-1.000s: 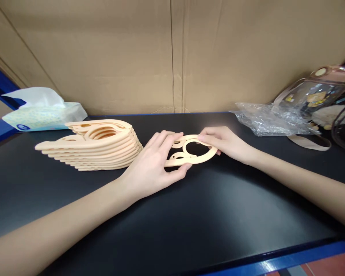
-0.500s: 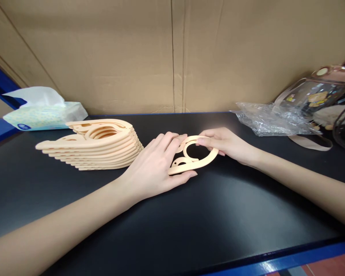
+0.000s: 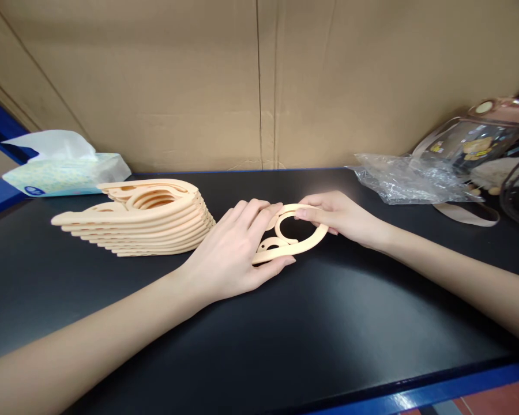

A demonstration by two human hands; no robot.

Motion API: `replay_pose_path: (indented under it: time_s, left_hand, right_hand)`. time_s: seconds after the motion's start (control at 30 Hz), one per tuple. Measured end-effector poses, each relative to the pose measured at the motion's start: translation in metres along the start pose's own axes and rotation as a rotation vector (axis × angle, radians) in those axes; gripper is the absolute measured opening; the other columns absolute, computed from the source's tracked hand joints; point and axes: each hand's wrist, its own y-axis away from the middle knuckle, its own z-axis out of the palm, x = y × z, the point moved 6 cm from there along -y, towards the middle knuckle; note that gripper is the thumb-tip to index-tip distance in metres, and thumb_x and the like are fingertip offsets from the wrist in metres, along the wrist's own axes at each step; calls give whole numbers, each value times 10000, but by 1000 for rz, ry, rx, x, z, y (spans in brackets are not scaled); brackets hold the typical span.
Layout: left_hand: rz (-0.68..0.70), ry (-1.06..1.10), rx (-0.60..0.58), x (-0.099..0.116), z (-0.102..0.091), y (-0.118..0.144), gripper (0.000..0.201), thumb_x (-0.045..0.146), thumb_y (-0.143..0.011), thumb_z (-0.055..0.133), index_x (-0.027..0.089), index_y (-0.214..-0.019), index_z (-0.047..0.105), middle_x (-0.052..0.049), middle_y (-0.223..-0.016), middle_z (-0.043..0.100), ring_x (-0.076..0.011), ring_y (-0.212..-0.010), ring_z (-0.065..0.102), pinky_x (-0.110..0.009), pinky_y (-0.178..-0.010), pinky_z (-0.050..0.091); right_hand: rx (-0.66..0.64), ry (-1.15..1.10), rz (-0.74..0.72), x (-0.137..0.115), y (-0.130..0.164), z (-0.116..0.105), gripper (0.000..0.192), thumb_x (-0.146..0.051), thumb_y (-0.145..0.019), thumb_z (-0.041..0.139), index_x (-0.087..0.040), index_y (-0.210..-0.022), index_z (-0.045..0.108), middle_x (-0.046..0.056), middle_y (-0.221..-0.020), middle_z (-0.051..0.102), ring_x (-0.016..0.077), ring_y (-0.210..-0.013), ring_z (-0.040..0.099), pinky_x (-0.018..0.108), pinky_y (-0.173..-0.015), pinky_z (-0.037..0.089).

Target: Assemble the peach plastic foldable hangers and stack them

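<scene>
A folded peach plastic hanger (image 3: pixel 303 242) lies just above the black tabletop (image 3: pixel 328 328), held from both ends. My left hand (image 3: pixel 233 251) grips its left part, thumb under the lower bar and fingers over the top. My right hand (image 3: pixel 337 216) pinches the rounded right end, fingers on the ring. A stack of several matching folded hangers (image 3: pixel 142 219) rests on the table to the left, apart from my left hand.
A tissue pack (image 3: pixel 64 170) sits at the far left. Crumpled clear plastic (image 3: pixel 406 178) and a transparent bag with a strap (image 3: pixel 476 147) lie at the back right. A cardboard wall (image 3: pixel 259 80) closes the back. The table's blue front edge (image 3: pixel 458 386) runs along the bottom right.
Over the last second both hands shifted the hanger slightly right and down, and my left fingers slid further over its top. Since half a second ago almost nothing moved.
</scene>
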Motion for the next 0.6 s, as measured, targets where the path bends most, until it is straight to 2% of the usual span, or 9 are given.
replay_pose_path:
  time_s: [0.17,0.3,0.5,0.6]
  left_hand:
    - [-21,20,-3,-1,1,1,559,444,-854,584,156,-1303,419,-124,-1227,533,-257,-1011,522,-405,-860,468]
    - [-18,-6,6,-1,0,2,606,418,-826,612,118,-1315,417,-133,-1222,540,-256,-1014,522,-410,-860,465]
    - [8,-46,1,3,-1,0,677,553,-843,576,70,-1301,451,-155,-1211,551,-269,-1004,530,-421,-834,467]
    - [10,-47,-2,3,0,0,665,550,-851,569,77,-1303,455,-150,-1212,550,-263,-998,527,-414,-845,463]
  right_hand:
    - [-3,-12,-20,1,-1,2,348,-499,-843,607,-155,-852,663,-95,-434,365,65,-411,306,240,-427,188]
    - [8,-31,-13,1,1,6,352,-506,-844,598,-159,-838,655,-95,-442,358,63,-412,297,237,-422,191]
    - [18,-26,1,-5,6,13,386,-528,-850,584,-153,-877,669,-93,-445,357,64,-424,286,234,-422,197]
    - [17,-24,3,-6,7,14,393,-547,-839,593,-160,-851,661,-93,-447,358,65,-423,294,233,-423,209]
